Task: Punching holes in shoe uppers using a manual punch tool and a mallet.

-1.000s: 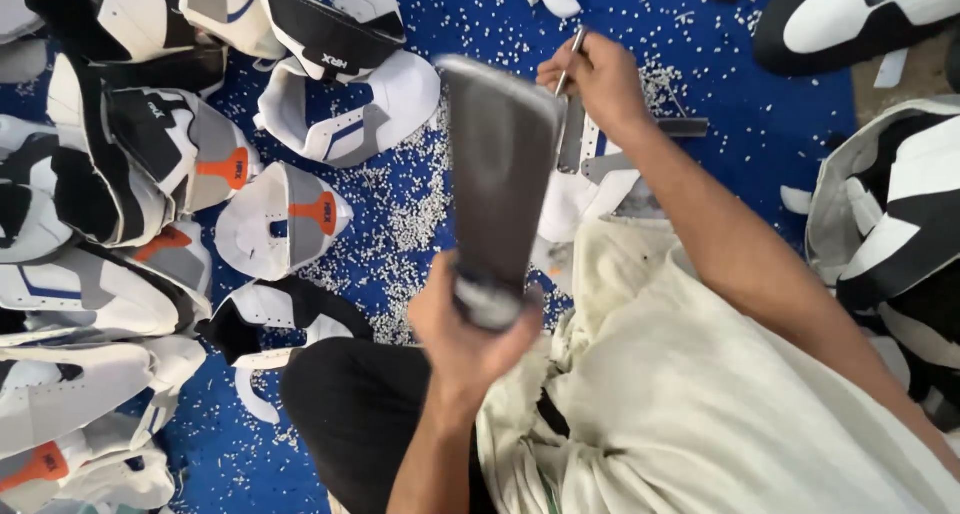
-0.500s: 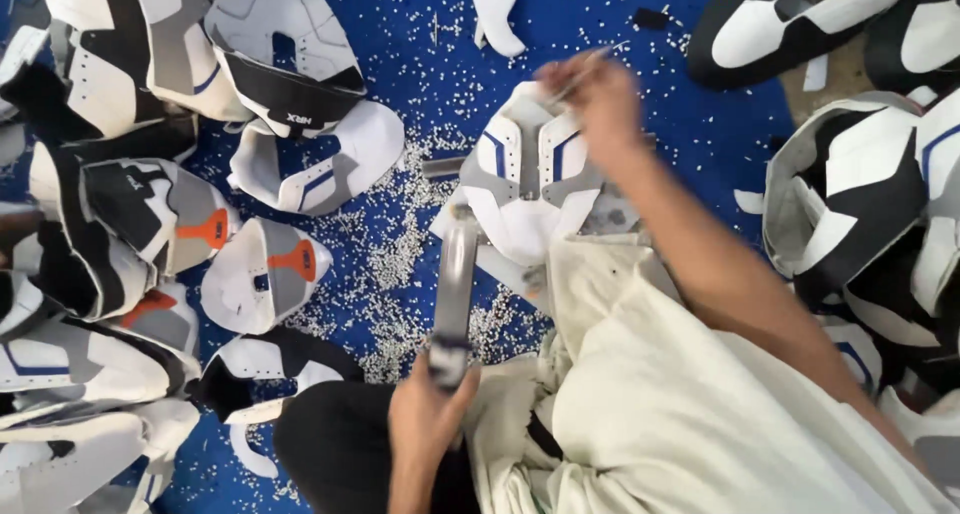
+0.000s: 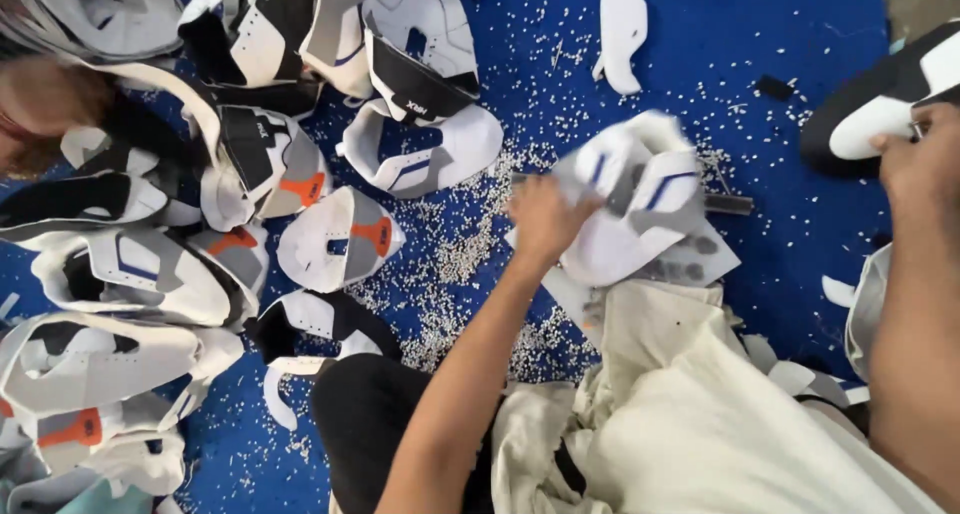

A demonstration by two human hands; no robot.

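As the left hand (image 3: 545, 219) gripped a light, floppy shoe upper (image 3: 640, 199) by its edge, the right hand (image 3: 915, 164) reached away, grasp unclear.

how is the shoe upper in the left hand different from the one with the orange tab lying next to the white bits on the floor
The held shoe upper is gripped by the left hand and lifted; the orange-tab upper lies loose on the blue floor, untouched. The held one has blue trim, the other an orange tab on a grey panel. The held one is blurred, the other sharp. Both are mostly white, unfinished shoe pieces.
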